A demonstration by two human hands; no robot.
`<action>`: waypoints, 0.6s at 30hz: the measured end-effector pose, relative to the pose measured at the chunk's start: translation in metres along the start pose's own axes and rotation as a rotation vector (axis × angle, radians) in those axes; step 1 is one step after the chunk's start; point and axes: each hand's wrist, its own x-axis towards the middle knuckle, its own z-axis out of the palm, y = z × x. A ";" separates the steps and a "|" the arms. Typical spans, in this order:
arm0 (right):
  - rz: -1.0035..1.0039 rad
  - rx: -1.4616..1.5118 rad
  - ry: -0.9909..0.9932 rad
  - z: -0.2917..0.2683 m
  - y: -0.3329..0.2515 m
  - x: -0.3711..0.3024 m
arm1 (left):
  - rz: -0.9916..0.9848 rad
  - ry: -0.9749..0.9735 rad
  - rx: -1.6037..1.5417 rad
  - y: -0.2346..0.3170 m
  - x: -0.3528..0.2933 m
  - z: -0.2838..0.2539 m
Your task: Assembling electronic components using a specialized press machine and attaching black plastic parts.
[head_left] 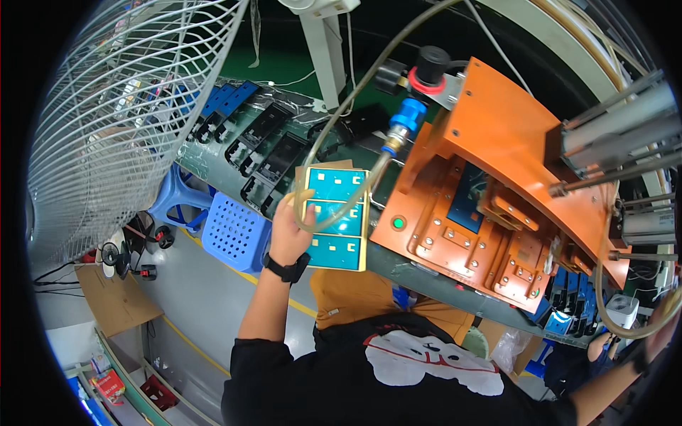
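My left hand (pixel 288 233), with a black watch on the wrist, is closed at the left edge of a flat teal panel (pixel 334 225). Pale borders divide the panel into three sections with small cream-coloured cutouts. A clear hose (pixel 369 181) loops down in front of it. My right hand (pixel 662 328) is at the far right rim, beside a bend of hose; its fingers are too blurred and cut off to read. Between the hands stands an orange press fixture (pixel 455 245) with a green button (pixel 398 223). A dark blue plate (pixel 467 199) lies inside it.
A blue air fitting (pixel 406 117) and black regulator knob (pixel 431 65) sit behind the press; metal cylinders (pixel 625 128) rise at right. Black frames (pixel 280 160) lie on the bench at left. A white wire rack (pixel 149 121), blue basket (pixel 234 233) and blue stool (pixel 177 199) stand leftward.
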 end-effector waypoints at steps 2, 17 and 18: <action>0.024 -0.260 0.014 0.085 0.099 -0.087 | 0.139 -0.014 0.129 0.005 0.026 0.001; 0.800 -0.294 -0.546 0.412 0.305 -0.227 | -0.044 -0.159 0.167 -0.217 0.389 0.108; 0.788 -0.263 -0.597 0.416 0.315 -0.221 | -0.042 -0.153 0.211 -0.292 0.412 0.086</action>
